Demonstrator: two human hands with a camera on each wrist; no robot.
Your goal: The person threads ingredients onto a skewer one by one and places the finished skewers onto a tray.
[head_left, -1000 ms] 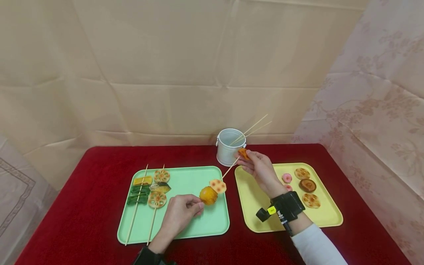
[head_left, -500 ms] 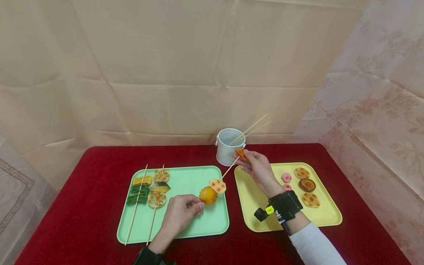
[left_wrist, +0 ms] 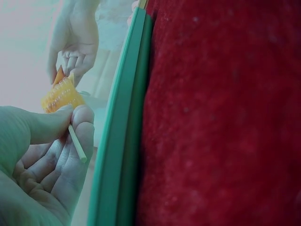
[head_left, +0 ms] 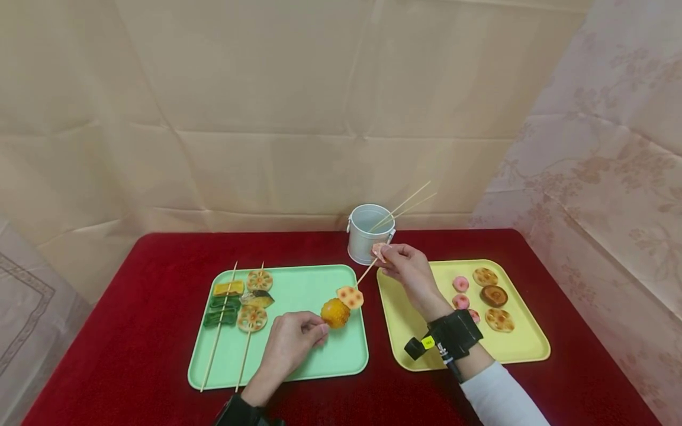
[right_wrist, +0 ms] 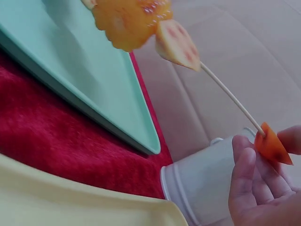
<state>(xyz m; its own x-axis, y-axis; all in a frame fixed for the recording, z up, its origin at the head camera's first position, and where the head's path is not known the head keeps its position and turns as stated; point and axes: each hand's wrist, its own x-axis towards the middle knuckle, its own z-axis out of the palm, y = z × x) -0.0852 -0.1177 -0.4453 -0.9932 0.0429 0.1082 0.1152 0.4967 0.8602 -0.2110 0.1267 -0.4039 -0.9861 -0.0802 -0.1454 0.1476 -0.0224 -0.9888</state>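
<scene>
Beige cloth hangs behind a table covered in red fabric, with a floral-patterned cloth at the right side. At left, a mint-green tray bears two loaded skewers, set side by side. The outer skewer carries one yellow block and folded green pieces. The inner skewer carries two lotus root slices with a dark-edged yellow piece between them.

The left hand is positioned above this tray. Its thumb and fingers pinch the held skewer near the lower end; the left wrist view shows a short length of stick projecting past the grip. Mounted in order on this skewer are a corn-like yellow piece and a spotted pale piece. The shaft spans the gap between trays and slopes up toward the right.

At the upper end, the right hand pinches an orange wedge; the skewer meets its face. Behind this hand stands a white metal bucket with two bare sticks leaning right. At right, a yellow tray bears pink pieces, two browned round slices and, between the slices, a brown mushroom cap.
</scene>
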